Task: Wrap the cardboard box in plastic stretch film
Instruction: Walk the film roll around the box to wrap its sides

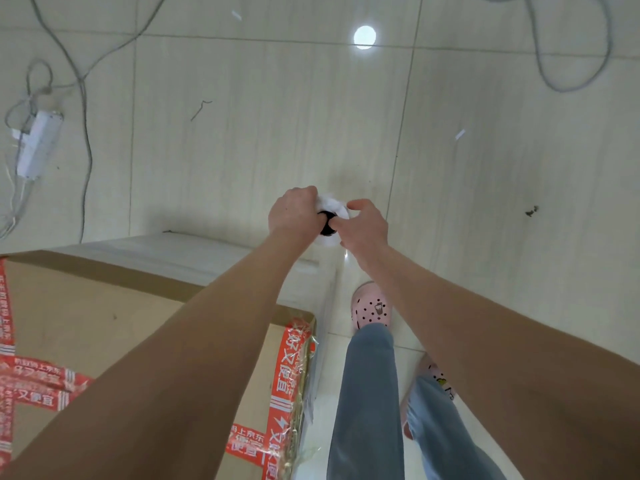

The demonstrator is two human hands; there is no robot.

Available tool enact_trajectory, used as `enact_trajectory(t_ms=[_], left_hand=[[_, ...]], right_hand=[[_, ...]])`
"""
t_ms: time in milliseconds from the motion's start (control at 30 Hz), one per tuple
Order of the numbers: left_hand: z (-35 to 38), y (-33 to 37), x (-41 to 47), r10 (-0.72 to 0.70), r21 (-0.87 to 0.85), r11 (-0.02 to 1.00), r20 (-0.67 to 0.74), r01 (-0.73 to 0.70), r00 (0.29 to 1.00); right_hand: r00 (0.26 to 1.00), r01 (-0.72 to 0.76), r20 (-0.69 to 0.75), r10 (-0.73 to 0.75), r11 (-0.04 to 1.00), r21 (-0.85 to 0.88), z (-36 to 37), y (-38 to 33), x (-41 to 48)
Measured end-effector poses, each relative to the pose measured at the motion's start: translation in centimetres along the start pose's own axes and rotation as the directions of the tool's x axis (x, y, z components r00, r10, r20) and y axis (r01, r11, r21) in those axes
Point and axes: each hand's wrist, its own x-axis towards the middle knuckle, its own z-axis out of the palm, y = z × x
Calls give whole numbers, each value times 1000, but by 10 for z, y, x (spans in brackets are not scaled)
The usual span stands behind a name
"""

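Head cam, looking straight down. Both my arms are out in front, and both hands are on the stretch film roll (333, 203), which I see end-on: white film with a black core (327, 226).

Left hand (294, 213): fingers curled over the roll's left and far side, gripping it. Right hand (367, 225): curled round the near right side, with the thumb at the core (can't tell if it goes inside). The roll is held above the floor (277, 133), just past the box's far right corner.

Cardboard box (104, 323): lower left of view, standing on the floor under my left forearm. Its top is bare brown card crossed by red printed tape (289, 368).

A translucent sheet of film (327, 299) runs from the roll down to the box's right corner. The far side face looks whitish, so film is already over it. Film also crinkles along the right edge over the tape.

My legs are right of the box, in blue jeans (370, 393) and pink clogs (370, 306).

On the tiled floor, well clear of the box, a white power strip (38, 143) lies at far left with grey cables (85, 98) trailing from it. There's a round light glare (364, 37) at the top.
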Motion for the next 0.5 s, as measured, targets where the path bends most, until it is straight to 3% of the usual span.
enact_trajectory(t_ms=[133,233,333,400,500], left_hand=[[-1,-12,5,-154,-244,958,1,150,988],[1,-16,3,-298,-523,804,57,282,953],[4,-16,-1,-310,-660,652,217,373,926],[0,-17,1,-258,-604,725,208,331,944],[-13,-16,7,-65,-298,951,75,85,995]], right_hand=[[997,73,15,-73,996,-54,8,-17,6],[995,99,-1,-99,994,-36,13,-25,8],[995,72,-71,-72,997,-4,13,-23,8],[996,63,-66,-64,998,-18,13,-24,8],[999,43,-4,-43,998,-53,13,-33,10]])
